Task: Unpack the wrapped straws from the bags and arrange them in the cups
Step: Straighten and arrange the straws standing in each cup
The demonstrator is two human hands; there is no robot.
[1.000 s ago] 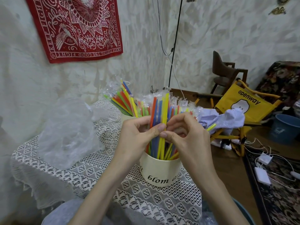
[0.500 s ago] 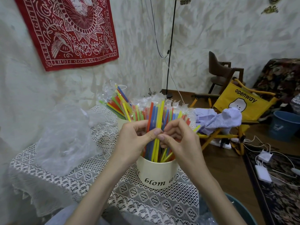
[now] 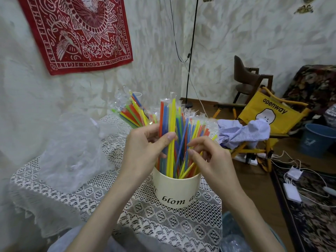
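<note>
The left hand (image 3: 145, 148) has its grip closed round a small bunch of straws (image 3: 168, 128), thumb pressed across the front of a yellow one and fingers curled behind, about halfway up their length. That bunch stands upright and higher than the rest, its lower ends inside the cup (image 3: 177, 190). The right hand (image 3: 209, 160) sits just beside it with fingers loosely bent; its fingertips (image 3: 190, 150) touch the leaning straws, but whether they pinch one I cannot tell.

The straws look very light, thin and springy, each in a slick clear wrapper. They will likely slide against one another and fan out when released, and a hard squeeze could kink them. A gentle hold at mid-length, several at once, seems the sensible place.

The cup stands on the lace-covered counter (image 3: 163, 224), near its right edge. A second cup (image 3: 137, 95) behind it holds more straws, splayed leftward. A crumpled clear bag (image 3: 72, 148) lies on the counter to the left.
</note>
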